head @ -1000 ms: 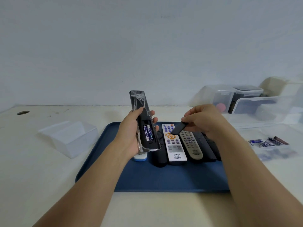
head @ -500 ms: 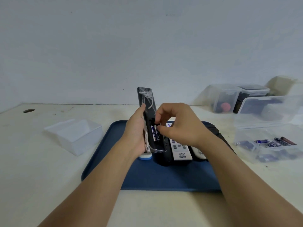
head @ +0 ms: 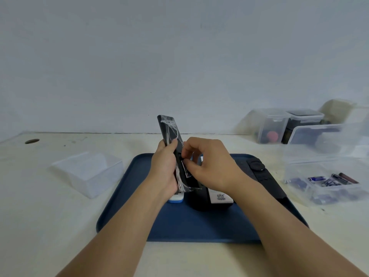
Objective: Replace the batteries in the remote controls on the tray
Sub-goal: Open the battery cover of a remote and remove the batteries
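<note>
The tray (head: 127, 198) lies before me on the table (head: 40, 226), remotes (head: 219, 196) on it. An open box (head: 87, 172) sits left; a box of batteries (head: 323, 180) right, more containers (head: 273, 126) behind.

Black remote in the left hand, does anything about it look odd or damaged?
Yes. The black remote is wrapped in loose, crinkled clear plastic that bunches near its top and bottom ends. No crack shows. The right hand covers its open battery bay.
</note>
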A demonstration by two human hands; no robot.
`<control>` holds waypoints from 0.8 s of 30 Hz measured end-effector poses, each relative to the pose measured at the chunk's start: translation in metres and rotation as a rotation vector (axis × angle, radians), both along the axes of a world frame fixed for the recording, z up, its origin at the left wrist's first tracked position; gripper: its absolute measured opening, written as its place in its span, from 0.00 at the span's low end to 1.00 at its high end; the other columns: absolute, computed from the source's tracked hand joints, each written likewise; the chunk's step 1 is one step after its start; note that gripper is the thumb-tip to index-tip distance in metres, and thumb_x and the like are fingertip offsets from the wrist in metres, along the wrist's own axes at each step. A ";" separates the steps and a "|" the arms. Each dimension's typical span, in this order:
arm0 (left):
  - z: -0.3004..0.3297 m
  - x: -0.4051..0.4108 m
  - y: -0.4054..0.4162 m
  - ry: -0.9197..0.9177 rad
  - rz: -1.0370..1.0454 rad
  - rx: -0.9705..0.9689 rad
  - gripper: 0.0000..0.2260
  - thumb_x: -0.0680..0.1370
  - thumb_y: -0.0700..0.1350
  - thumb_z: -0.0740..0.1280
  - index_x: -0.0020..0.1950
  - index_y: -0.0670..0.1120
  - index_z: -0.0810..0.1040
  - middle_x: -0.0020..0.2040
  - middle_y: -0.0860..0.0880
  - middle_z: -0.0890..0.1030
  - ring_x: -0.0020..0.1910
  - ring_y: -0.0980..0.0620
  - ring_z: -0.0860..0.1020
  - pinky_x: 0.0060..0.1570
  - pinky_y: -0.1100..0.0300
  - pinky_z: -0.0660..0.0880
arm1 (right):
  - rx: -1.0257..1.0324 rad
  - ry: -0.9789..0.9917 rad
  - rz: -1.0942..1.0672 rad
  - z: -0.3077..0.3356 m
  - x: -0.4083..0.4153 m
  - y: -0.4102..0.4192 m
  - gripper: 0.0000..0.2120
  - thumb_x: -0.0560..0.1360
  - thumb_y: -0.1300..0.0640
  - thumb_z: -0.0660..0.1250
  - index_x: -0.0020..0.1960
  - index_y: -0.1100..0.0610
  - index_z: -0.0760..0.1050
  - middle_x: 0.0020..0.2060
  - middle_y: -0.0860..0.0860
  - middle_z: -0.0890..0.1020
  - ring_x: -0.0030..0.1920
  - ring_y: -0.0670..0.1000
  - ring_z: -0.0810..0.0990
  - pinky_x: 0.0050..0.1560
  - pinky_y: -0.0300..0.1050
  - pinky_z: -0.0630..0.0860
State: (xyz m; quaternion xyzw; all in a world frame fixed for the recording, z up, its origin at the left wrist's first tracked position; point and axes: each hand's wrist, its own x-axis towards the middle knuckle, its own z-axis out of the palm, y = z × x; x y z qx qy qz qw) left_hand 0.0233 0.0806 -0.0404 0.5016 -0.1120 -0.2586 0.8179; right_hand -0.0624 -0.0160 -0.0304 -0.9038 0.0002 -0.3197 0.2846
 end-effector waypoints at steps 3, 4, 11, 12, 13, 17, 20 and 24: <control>-0.001 -0.002 -0.002 -0.043 0.023 0.031 0.09 0.85 0.45 0.60 0.61 0.47 0.78 0.49 0.43 0.83 0.45 0.45 0.83 0.41 0.52 0.80 | -0.020 -0.003 -0.014 -0.002 0.002 0.001 0.09 0.71 0.66 0.66 0.45 0.53 0.79 0.37 0.45 0.81 0.36 0.45 0.77 0.42 0.41 0.76; -0.001 -0.003 -0.002 -0.048 0.029 0.036 0.09 0.85 0.45 0.60 0.61 0.47 0.78 0.50 0.43 0.83 0.47 0.44 0.83 0.45 0.50 0.80 | -0.030 -0.007 -0.019 -0.002 0.002 0.001 0.09 0.71 0.66 0.66 0.45 0.53 0.79 0.37 0.45 0.81 0.37 0.44 0.77 0.42 0.40 0.76; -0.006 -0.005 -0.006 0.001 0.050 -0.006 0.08 0.86 0.45 0.59 0.54 0.47 0.78 0.46 0.45 0.82 0.48 0.45 0.82 0.50 0.50 0.79 | -0.108 -0.025 0.009 -0.009 0.008 0.010 0.08 0.71 0.65 0.59 0.46 0.56 0.73 0.39 0.47 0.75 0.38 0.48 0.72 0.40 0.45 0.70; -0.007 -0.005 -0.005 0.014 0.049 -0.012 0.08 0.86 0.44 0.59 0.52 0.47 0.77 0.44 0.45 0.82 0.46 0.46 0.82 0.48 0.50 0.79 | -0.113 -0.025 0.018 -0.010 0.009 0.010 0.08 0.71 0.64 0.58 0.46 0.56 0.72 0.40 0.48 0.76 0.39 0.50 0.72 0.40 0.47 0.71; -0.007 -0.005 -0.005 0.025 0.046 -0.013 0.08 0.85 0.44 0.59 0.50 0.47 0.77 0.42 0.47 0.81 0.44 0.47 0.82 0.46 0.50 0.79 | -0.121 -0.024 0.022 -0.010 0.009 0.010 0.07 0.71 0.64 0.57 0.46 0.56 0.71 0.41 0.49 0.75 0.40 0.51 0.72 0.41 0.48 0.72; -0.008 -0.005 -0.004 0.081 0.041 -0.021 0.09 0.84 0.41 0.60 0.46 0.47 0.75 0.35 0.49 0.81 0.36 0.50 0.82 0.39 0.53 0.78 | -0.142 -0.013 0.034 -0.012 0.011 0.012 0.07 0.71 0.64 0.57 0.47 0.56 0.70 0.42 0.50 0.75 0.40 0.52 0.72 0.42 0.52 0.72; -0.007 -0.006 -0.003 0.113 0.052 -0.039 0.08 0.84 0.41 0.61 0.46 0.47 0.76 0.35 0.49 0.81 0.37 0.50 0.83 0.41 0.53 0.79 | -0.130 -0.015 0.035 -0.014 0.015 0.013 0.07 0.71 0.62 0.56 0.46 0.57 0.70 0.42 0.50 0.75 0.40 0.52 0.72 0.42 0.53 0.72; -0.008 -0.005 -0.003 0.127 0.069 -0.050 0.09 0.84 0.41 0.61 0.45 0.47 0.75 0.34 0.49 0.81 0.34 0.51 0.82 0.39 0.54 0.79 | -0.107 -0.020 0.047 -0.016 0.017 0.011 0.06 0.70 0.61 0.55 0.45 0.57 0.69 0.41 0.50 0.75 0.40 0.52 0.72 0.41 0.53 0.72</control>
